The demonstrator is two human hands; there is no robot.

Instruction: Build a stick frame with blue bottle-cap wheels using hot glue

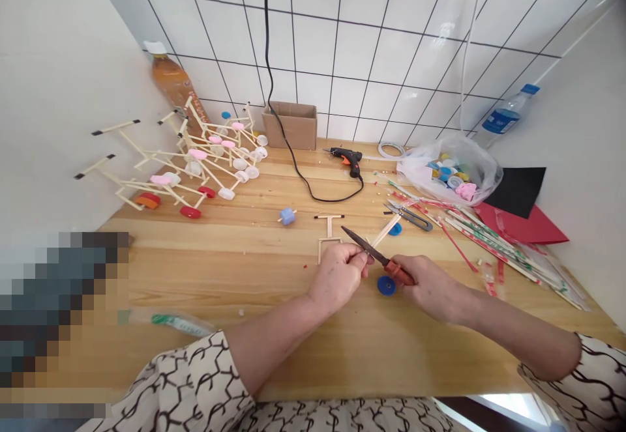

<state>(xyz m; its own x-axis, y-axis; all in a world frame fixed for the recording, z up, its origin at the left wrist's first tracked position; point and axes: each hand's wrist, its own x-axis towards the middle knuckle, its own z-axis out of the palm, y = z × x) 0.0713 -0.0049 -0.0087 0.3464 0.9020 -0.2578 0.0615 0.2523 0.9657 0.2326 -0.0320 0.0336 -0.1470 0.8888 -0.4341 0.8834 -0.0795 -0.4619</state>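
My right hand (426,283) is closed round the red handle of a pair of scissors (372,253), whose dark blades point up and left. My left hand (338,274) is pinched on a thin wooden stick (386,230) right at the blades. A blue bottle cap (386,285) lies on the wooden table (205,249) between my hands. Just beyond lies a small stick frame (329,229) with black-taped ends.
Several stick-and-cap models (195,165) stand at the back left by an orange bottle (171,83). A glue gun (347,158) with its black cord, a cardboard box (290,124), a bag of caps (452,170), wrapped chopsticks (489,236), red and black sheets (523,214) and a water bottle (506,116) fill the back and right.
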